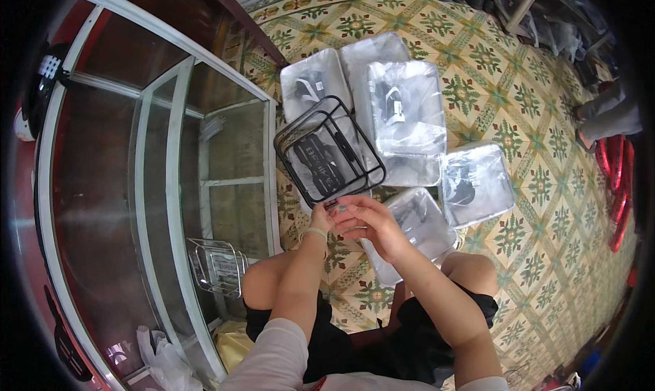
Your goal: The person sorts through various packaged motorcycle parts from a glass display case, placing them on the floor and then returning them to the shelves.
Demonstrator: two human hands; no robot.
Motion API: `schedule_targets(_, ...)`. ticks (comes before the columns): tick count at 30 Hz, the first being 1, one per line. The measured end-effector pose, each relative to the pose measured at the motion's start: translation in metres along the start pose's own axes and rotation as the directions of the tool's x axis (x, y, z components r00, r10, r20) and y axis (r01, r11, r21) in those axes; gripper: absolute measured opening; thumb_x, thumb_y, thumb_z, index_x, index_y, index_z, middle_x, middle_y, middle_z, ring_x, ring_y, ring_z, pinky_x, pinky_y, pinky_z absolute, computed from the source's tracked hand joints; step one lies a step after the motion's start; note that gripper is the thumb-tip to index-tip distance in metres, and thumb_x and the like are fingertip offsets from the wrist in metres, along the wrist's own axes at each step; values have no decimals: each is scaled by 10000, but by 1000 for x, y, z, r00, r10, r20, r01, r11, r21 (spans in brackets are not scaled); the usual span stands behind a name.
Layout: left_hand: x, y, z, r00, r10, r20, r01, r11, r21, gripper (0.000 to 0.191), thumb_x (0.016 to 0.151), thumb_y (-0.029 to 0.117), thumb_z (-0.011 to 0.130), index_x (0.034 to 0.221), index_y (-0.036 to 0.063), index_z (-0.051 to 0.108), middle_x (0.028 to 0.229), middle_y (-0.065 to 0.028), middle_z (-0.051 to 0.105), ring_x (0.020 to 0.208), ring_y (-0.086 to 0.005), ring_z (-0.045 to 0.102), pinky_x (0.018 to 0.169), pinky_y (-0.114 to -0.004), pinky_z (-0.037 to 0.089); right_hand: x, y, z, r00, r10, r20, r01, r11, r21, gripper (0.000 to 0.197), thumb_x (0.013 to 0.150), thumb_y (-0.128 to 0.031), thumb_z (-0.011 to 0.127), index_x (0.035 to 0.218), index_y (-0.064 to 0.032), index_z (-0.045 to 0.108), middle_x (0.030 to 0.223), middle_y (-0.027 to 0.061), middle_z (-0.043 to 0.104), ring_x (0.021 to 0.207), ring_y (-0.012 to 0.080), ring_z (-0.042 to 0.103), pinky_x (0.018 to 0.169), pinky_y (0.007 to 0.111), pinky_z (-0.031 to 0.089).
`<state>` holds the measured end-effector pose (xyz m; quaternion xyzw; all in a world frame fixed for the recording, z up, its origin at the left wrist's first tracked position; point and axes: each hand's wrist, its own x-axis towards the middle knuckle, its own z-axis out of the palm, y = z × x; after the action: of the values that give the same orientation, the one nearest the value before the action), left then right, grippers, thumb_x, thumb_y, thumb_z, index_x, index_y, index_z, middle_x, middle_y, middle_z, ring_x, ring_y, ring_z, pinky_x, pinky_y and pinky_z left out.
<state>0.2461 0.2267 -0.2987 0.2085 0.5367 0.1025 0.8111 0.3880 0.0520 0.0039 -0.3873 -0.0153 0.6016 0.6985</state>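
A black metal wire basket (368, 162) with a dark lettered plate in it lies tilted over plastic-wrapped items, straight before me. My left hand (323, 218) is at the basket's near edge, its fingers partly hidden by the other hand; whether it grips the rim cannot be told. Just right of it, my right hand (371, 222) has its fingers bent and a little apart, close to the left fingertips and the near rim. Something small and dark shows between the hands at the rim. A clear-wrapped basket (407, 110) rests on others beyond, and another wrapped one (478, 184) lies to the right.
A glass cabinet with a pale metal frame (271, 176) stands along the left. A silvery wire basket (217, 268) is beside my left knee. Red foil-like wrapped tubes (616, 186) lie at the far right, near another person's legs (609, 117). Patterned tiles (537, 222) cover the floor.
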Motion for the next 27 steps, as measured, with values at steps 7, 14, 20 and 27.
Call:
schedule_targets(7,-36,25,34,930,-173,-325,287,894,344,292,775,267,546,899,11,478,682,-73,537,574,-177,527,512,-301,442,-7,10,-21,986,29,-163,-36,999,-41,366,807,-294,509,1072,-45,472,883,92,573,815,167,557,723,287,437)
schedule_targets(14,-17,73,-14,981,-136,-141,168,955,245,362,773,199,504,1008,-62,418,914,-195,509,855,-357,552,693,-432,500,-11,-2,2,994,-10,-112,8,1000,-20,316,805,-244,495,1044,-38,478,867,92,580,793,167,559,709,278,441)
schedule_targets(20,-70,142,36,933,-314,-177,325,522,789,463,770,184,443,1128,-99,363,1075,-298,477,840,-372,572,748,-389,492,1,2,1,990,4,-142,-13,998,-59,321,805,-242,485,1046,-31,474,852,99,584,787,170,565,695,284,446)
schedule_targets(27,-134,128,-17,838,-536,100,445,778,444,504,782,249,351,1103,-139,380,1109,-341,441,982,-387,514,883,-389,413,11,22,7,989,7,-149,-26,992,-125,314,820,-263,480,1035,-33,486,817,66,585,772,142,559,682,265,444)
